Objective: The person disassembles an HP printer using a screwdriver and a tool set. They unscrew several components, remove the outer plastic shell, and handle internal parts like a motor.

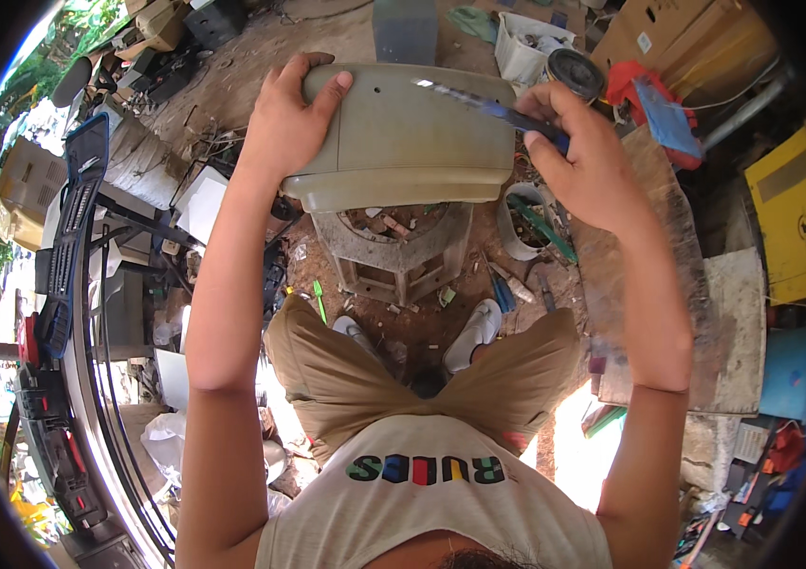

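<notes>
A grey-beige plastic casing (422,142) with rounded edges and a small dark screw hole is in front of me, over a hollow many-sided stone stand (393,251). My left hand (294,119) is closed over the casing's left end, thumb on the top face. In my right hand (574,156) is a screwdriver (479,102) with a shiny, slightly blurred shaft and a dark handle showing some blue. Its shaft slants left above the casing, the tip pointing toward the screw hole. Whether the tip touches the surface I cannot tell.
Right of the stand is a bucket (522,223) with a green tool in it; hand tools lie on the dirt floor nearby. A wooden board (645,284) runs along my right. Behind stand a white crate (526,47) and cardboard boxes (683,43). Electronic scrap crowds the left.
</notes>
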A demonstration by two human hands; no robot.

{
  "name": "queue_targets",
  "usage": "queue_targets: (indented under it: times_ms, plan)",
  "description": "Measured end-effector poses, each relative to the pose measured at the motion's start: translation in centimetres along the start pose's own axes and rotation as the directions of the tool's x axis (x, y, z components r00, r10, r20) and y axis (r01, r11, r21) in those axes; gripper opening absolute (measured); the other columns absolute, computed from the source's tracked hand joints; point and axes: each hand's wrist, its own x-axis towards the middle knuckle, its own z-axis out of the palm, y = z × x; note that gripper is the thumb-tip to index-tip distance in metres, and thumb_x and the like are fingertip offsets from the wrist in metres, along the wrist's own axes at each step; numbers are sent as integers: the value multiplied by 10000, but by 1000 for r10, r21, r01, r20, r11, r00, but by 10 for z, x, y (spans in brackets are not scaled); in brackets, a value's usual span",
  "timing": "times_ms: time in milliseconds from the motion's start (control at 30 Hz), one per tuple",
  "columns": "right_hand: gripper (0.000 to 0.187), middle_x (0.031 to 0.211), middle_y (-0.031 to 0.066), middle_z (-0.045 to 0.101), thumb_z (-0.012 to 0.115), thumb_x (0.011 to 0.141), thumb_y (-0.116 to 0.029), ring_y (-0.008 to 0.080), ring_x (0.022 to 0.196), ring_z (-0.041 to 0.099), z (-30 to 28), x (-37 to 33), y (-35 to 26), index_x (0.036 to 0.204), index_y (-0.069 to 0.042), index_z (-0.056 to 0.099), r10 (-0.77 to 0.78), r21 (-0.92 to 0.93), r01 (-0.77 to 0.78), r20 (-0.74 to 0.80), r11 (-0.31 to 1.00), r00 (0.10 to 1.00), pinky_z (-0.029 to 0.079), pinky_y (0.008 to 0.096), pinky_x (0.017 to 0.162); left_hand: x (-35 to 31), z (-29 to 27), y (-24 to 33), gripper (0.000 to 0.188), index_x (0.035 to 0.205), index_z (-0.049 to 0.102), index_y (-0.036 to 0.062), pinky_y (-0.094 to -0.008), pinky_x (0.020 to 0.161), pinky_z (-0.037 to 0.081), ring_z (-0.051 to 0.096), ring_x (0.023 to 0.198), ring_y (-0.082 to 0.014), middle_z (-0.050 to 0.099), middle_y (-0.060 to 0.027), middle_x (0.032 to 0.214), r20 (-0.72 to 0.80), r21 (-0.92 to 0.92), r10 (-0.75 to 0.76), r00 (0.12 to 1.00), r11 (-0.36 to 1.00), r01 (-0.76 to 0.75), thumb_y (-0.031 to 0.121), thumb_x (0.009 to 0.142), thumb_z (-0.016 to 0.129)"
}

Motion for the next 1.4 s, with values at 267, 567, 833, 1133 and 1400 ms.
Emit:
queue_targets:
  times_ms: [267,567,833,1133,1400]
  plan:
    - [178,1000,66,697,706,861,-7,223,822,675,-10,69,-44,1037,-36,708,-389,-174,393,60,903,919,520,318,647,14,3,-5,511,1307,642,114,-438,948,525,653,1092,-376,609,-238,1209,-22,-11,36,999,999,-36,489,959,649]
    - [158,941,104,677,709,822,8,314,807,660,-3,87,-48,976,-23,693,-515,-169,521,77,837,854,528,381,712,5,-1,3,472,1297,642,92,-410,909,537,662,1058,-346,617,-205,1235,-17,-41,6,1000,999,-7,420,960,683]
    - [142,930,106,670,701,826,0,315,841,655,2,90,-48,966,-23,697,-507,-210,516,99,830,856,524,403,740,6,0,6,444,1296,629,70,-415,965,489,639,1093,-357,645,-208,1201,-3,-55,11,1000,998,-11,382,982,662]
    - [182,830,186,703,638,774,-96,366,732,701,-2,139,-93,846,20,758,-324,-433,665,629,608,706,570,422,689,10,0,-3,446,1273,651,81,-433,911,534,661,1055,-375,626,-224,1196,-51,-41,58,997,997,-60,391,954,686]
    - [228,753,239,706,648,806,-167,388,765,724,-7,168,-124,783,39,742,-21,-511,742,818,433,575,578,443,689,21,5,-6,484,1281,650,95,-459,935,528,652,1078,-415,629,-250,1187,-59,-62,61,996,996,-65,440,942,670]
